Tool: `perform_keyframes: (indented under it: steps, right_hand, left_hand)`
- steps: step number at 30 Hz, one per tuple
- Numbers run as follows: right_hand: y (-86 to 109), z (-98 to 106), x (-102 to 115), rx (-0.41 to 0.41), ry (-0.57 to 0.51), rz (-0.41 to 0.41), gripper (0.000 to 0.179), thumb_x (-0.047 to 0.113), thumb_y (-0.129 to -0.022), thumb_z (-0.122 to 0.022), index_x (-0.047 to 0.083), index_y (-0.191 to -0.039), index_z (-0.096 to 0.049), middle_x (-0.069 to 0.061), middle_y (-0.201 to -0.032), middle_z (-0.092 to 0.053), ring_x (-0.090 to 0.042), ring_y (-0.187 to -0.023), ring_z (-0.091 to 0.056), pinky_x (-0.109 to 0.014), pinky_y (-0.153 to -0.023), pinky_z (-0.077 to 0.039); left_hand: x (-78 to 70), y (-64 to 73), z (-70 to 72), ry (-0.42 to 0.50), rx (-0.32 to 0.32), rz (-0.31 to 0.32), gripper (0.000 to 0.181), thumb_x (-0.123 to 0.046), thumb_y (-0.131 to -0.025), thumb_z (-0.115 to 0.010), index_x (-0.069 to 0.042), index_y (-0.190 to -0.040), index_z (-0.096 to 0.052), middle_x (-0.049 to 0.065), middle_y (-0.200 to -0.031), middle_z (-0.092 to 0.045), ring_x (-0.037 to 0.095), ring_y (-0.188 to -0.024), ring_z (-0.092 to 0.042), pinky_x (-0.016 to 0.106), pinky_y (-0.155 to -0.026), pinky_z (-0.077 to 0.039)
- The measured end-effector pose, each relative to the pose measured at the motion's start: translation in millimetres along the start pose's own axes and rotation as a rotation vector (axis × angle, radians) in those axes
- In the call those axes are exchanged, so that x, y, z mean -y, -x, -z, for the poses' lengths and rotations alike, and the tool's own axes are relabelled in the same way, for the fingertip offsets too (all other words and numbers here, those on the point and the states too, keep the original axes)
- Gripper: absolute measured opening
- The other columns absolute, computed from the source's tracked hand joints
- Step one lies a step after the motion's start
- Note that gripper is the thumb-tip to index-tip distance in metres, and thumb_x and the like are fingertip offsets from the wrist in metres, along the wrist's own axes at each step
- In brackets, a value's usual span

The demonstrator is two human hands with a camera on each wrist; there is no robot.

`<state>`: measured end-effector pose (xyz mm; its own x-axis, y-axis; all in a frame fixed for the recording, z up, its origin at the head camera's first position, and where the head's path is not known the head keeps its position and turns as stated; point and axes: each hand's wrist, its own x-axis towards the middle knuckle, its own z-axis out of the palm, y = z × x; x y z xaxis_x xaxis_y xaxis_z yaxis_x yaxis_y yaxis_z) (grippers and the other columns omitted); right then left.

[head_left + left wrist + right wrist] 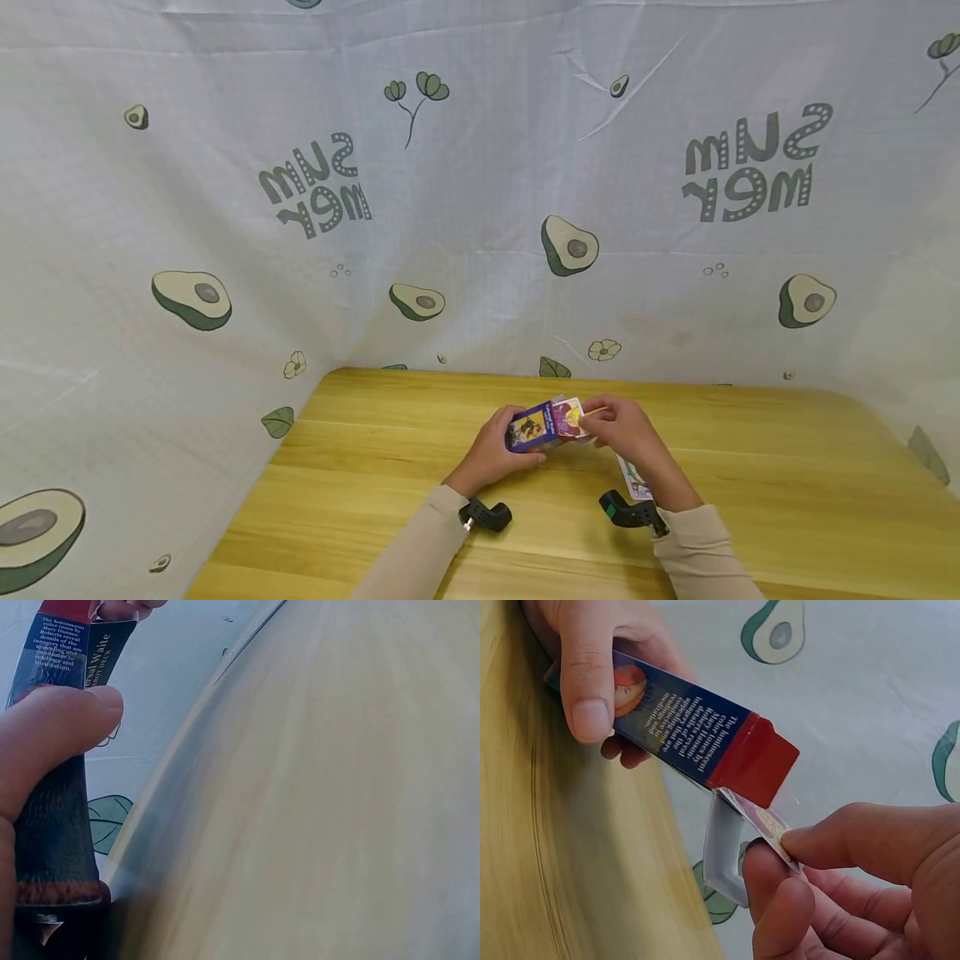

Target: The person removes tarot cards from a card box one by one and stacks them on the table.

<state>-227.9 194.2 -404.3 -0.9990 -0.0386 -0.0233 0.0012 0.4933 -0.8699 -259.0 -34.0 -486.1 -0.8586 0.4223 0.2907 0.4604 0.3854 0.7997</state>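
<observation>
A dark blue tarot card box [529, 427] lies in the grip of my left hand [491, 454], thumb along one side and fingers round the other. The box's red side flap [763, 761] stands out at its open end, which faces right. There my right hand [624, 429] pinches a tarot card [761, 817] between thumb and forefinger, the card partly out of the box. Beside the card, a white-lined end flap [724, 851] hangs folded down. In the left wrist view my left thumb [71, 724] presses across the printed side of the box.
Another card [633, 479] rests on the wooden table [390, 475], partly hidden by my right forearm. A white curtain [480, 208] printed with avocados hangs behind the table and along its left side. A black wrist mount [487, 515] sits on each wrist.
</observation>
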Motion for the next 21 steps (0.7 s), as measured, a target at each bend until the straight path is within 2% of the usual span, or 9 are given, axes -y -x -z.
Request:
perform_keyframes:
  steps: [8,13,21]
  right_hand:
    - [2.2,9.8,-4.2,-0.017,0.021,-0.033,0.038,0.021,-0.090,-0.066,-0.002,-0.119,-0.057,-0.018,-0.101,-0.069,-0.026,-0.075,-0.059,-0.038,-0.072,-0.052]
    - [4.1,16.8,-5.6,-0.017,0.033,-0.040,0.039,0.023,-0.091,-0.064,-0.002,-0.120,-0.056,-0.018,-0.101,-0.069,-0.027,-0.077,-0.058,-0.040,-0.072,-0.050]
    - [5.6,27.4,-8.7,-0.035,-0.023,-0.036,0.039,0.019,-0.090,-0.063,-0.004,-0.120,-0.055,-0.014,-0.094,-0.070,-0.028,-0.075,-0.058,-0.037,-0.069,-0.051]
  left_hand:
    - [1.1,0.8,0.2,0.002,0.009,0.022,0.068,-0.039,-0.077,-0.080,-0.018,-0.132,-0.046,-0.003,-0.118,-0.053,0.010,-0.101,-0.052,0.027,-0.088,-0.045]
    - [0.9,1.5,1.1,0.004,0.012,0.007,0.068,-0.038,-0.078,-0.080,-0.016,-0.132,-0.046,-0.002,-0.118,-0.053,0.011,-0.101,-0.052,0.028,-0.087,-0.045]
    - [2.2,1.7,1.7,0.013,0.013,0.006,0.067,-0.038,-0.077,-0.080,-0.017,-0.131,-0.047,-0.002,-0.116,-0.054,0.011,-0.099,-0.052,0.027,-0.086,-0.045]
